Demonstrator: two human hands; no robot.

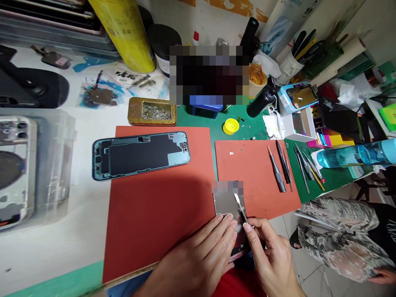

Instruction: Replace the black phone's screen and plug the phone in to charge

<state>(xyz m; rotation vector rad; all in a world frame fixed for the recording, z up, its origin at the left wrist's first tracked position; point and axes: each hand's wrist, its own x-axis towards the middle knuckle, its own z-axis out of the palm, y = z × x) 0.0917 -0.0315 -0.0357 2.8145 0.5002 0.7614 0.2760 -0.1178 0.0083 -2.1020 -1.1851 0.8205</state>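
Observation:
At the table's front edge, a phone (223, 205) with a glossy dark face reaches over the gap between two red-brown mats. My left hand (202, 249) grips its left side, with outstretched fingers pressed together on the face; the thumb is mostly hidden. Between the thumb and fingers of my right hand (269, 251) is a thin scraper blade (236, 199) with a dark handle. The blade's pale flat tip rests on or just over the phone's face. Another phone part, a dark blue-rimmed screen assembly (139, 154), lies inner side up on the left mat (154, 214).
Screwdrivers (276, 171) lie on the right mat (238, 165), with tweezers (301, 169) beyond it. A screw tin (152, 112), yellow cap (230, 126) and black bottle (261, 102) stand behind. At left is a plastic box (58, 165). Someone in camouflage trousers (340, 235) is at right.

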